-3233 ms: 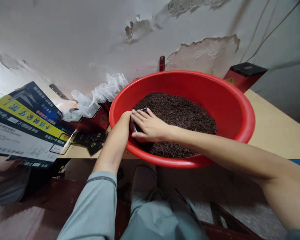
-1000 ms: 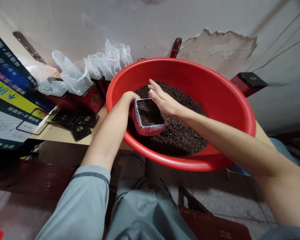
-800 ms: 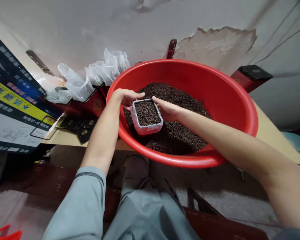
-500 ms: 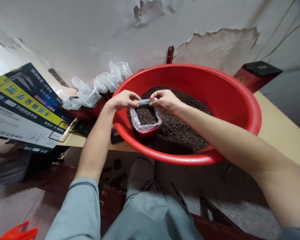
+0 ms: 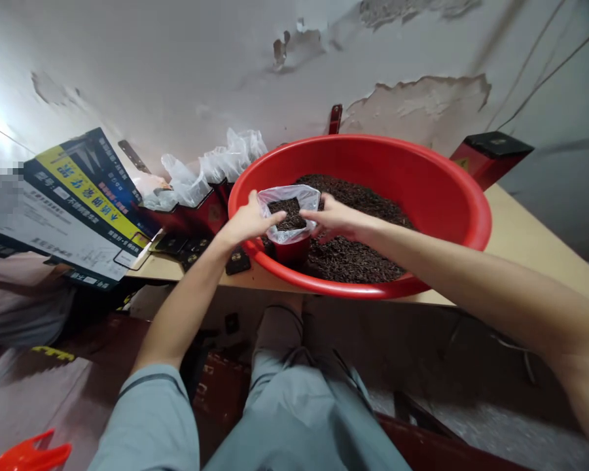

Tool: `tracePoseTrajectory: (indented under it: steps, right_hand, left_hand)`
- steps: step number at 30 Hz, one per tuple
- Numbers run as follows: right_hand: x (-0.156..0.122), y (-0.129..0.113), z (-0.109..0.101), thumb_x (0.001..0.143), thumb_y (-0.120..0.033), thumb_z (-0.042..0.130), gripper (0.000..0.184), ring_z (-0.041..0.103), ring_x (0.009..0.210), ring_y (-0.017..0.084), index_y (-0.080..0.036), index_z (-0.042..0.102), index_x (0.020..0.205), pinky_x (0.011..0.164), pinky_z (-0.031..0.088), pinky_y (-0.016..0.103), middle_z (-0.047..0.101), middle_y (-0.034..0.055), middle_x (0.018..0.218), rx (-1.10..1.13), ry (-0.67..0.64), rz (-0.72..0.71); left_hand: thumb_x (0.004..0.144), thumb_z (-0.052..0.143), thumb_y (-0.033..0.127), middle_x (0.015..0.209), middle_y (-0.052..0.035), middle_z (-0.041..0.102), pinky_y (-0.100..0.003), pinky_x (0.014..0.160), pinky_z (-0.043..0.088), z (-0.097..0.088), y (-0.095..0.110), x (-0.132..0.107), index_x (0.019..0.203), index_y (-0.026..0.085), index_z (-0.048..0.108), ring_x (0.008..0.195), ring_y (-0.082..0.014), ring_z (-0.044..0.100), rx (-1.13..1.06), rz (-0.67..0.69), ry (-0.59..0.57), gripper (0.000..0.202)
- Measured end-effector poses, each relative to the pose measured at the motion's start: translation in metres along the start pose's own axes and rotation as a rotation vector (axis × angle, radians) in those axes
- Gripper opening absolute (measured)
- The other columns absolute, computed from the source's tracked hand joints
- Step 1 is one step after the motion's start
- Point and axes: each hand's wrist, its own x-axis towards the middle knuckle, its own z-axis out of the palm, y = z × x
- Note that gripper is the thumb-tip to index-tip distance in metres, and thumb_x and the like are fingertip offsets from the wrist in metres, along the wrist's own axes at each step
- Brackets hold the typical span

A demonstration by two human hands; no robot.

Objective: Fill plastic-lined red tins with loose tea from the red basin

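Note:
A big red basin (image 5: 451, 196) stands on the table, partly filled with dark loose tea leaves (image 5: 358, 252). At its near left side sits a small red box (image 5: 290, 250) lined with a clear plastic bag (image 5: 288, 196) that holds some of the leaves. My left hand (image 5: 248, 222) grips the bag's left edge and my right hand (image 5: 336, 221) grips its right edge, holding the bag's mouth up and apart.
Crumpled clear plastic bags (image 5: 216, 171) lie over red boxes left of the basin. Small black packets (image 5: 186, 248) lie on the wooden table (image 5: 530, 242). A printed cardboard carton (image 5: 73, 203) leans at the left. A red box (image 5: 491, 150) stands behind the basin against the peeling wall.
The small box came up out of the leaves, filled. Both hands then pinched the liner bag's rim and pulled it up and open above the box.

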Motion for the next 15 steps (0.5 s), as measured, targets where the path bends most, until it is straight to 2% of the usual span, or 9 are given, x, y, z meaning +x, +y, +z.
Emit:
tracePoseTrajectory:
  steps: [2, 3, 4, 6, 8, 10, 12, 13, 15]
  right_hand:
    - [-0.003, 0.0, 0.009, 0.085, -0.025, 0.077, 0.02, 0.056, 0.054, 0.016, -0.018, 0.062, 0.096, 0.051, 0.048, 0.03, 0.062, 0.0017, 0.068, 0.199, -0.072, 0.312]
    - [-0.003, -0.003, 0.01, 0.083, -0.017, 0.075, 0.015, 0.051, 0.05, 0.014, -0.019, 0.061, 0.09, 0.047, 0.044, 0.027, 0.058, -0.001, 0.062, 0.275, -0.045, 0.393]
    - [-0.002, -0.007, 0.01, 0.082, -0.011, 0.071, 0.014, 0.047, 0.047, 0.011, -0.019, 0.06, 0.087, 0.044, 0.039, 0.025, 0.054, -0.003, 0.058, 0.329, -0.002, 0.408]
    - [0.002, -0.017, 0.004, 0.077, -0.004, 0.067, 0.021, 0.041, 0.044, 0.009, -0.018, 0.062, 0.091, 0.042, 0.036, 0.022, 0.051, -0.0053, 0.057, 0.426, 0.048, 0.349]
    - [0.008, -0.024, -0.007, 0.074, -0.005, 0.067, 0.035, 0.042, 0.045, 0.008, -0.018, 0.064, 0.106, 0.044, 0.042, 0.023, 0.051, -0.0065, 0.06, 0.532, 0.07, 0.25]
    - [0.014, -0.023, -0.023, 0.076, -0.01, 0.066, 0.049, 0.05, 0.051, 0.01, -0.019, 0.06, 0.124, 0.051, 0.05, 0.025, 0.054, -0.006, 0.067, 0.586, 0.116, 0.114]
    - [0.018, -0.014, -0.04, 0.079, -0.017, 0.068, 0.063, 0.063, 0.066, 0.014, -0.02, 0.053, 0.14, 0.063, 0.059, 0.03, 0.061, -0.0027, 0.078, 0.559, 0.156, -0.021]
    - [0.019, -0.006, -0.049, 0.078, -0.02, 0.071, 0.072, 0.069, 0.077, 0.017, -0.022, 0.048, 0.147, 0.071, 0.062, 0.035, 0.066, 0.0, 0.089, 0.522, 0.149, -0.069]
    - [0.02, 0.012, -0.06, 0.072, -0.024, 0.082, 0.097, 0.071, 0.107, 0.026, -0.026, 0.038, 0.158, 0.091, 0.062, 0.046, 0.07, 0.0065, 0.115, 0.427, 0.051, -0.101]
  left_hand:
    - [0.078, 0.082, 0.018, 0.097, -0.0109, 0.078, -0.033, 0.073, 0.059, 0.01, 0.001, -0.003, 0.147, 0.01, 0.041, 0.083, -0.028, 0.078, -0.145, -0.051, -0.116, 0.08]
    - [0.079, 0.077, 0.011, 0.088, -0.0071, 0.077, -0.03, 0.065, 0.058, 0.013, 0.002, -0.003, 0.146, 0.01, 0.04, 0.072, -0.0241, 0.076, -0.235, -0.07, -0.142, 0.076]
    - [0.081, 0.071, 0.006, 0.079, -0.0032, 0.074, -0.027, 0.058, 0.056, 0.014, 0.003, -0.001, 0.145, 0.009, 0.041, 0.062, -0.0207, 0.073, -0.322, -0.09, -0.157, 0.072]
    - [0.083, 0.065, 0.002, 0.064, 0.0025, 0.066, -0.021, 0.05, 0.049, 0.01, 0.006, 0.004, 0.14, 0.007, 0.046, 0.051, -0.0156, 0.066, -0.475, -0.119, -0.167, 0.06]
    - [0.087, 0.063, 0.004, 0.057, 0.0058, 0.059, -0.018, 0.045, 0.041, -0.001, 0.005, 0.012, 0.133, 0.008, 0.053, 0.045, -0.0115, 0.06, -0.626, -0.125, -0.139, 0.048]
    - [0.09, 0.061, 0.008, 0.056, 0.0081, 0.055, -0.017, 0.043, 0.037, -0.018, -0.003, 0.017, 0.13, 0.01, 0.056, 0.042, -0.0084, 0.054, -0.766, -0.114, -0.053, 0.041]
    - [0.089, 0.064, 0.011, 0.063, 0.0072, 0.059, -0.017, 0.044, 0.036, -0.035, -0.017, 0.019, 0.134, 0.012, 0.055, 0.044, -0.0072, 0.053, -0.79, -0.092, 0.064, 0.046]
    - [0.085, 0.069, 0.011, 0.071, 0.005, 0.063, -0.017, 0.044, 0.036, -0.042, -0.025, 0.018, 0.136, 0.013, 0.055, 0.047, -0.0067, 0.055, -0.735, -0.079, 0.091, 0.053]
    - [0.072, 0.084, 0.011, 0.096, -0.0024, 0.071, -0.017, 0.046, 0.039, -0.049, -0.04, 0.015, 0.143, 0.017, 0.052, 0.054, -0.0066, 0.06, -0.559, -0.056, 0.008, 0.078]
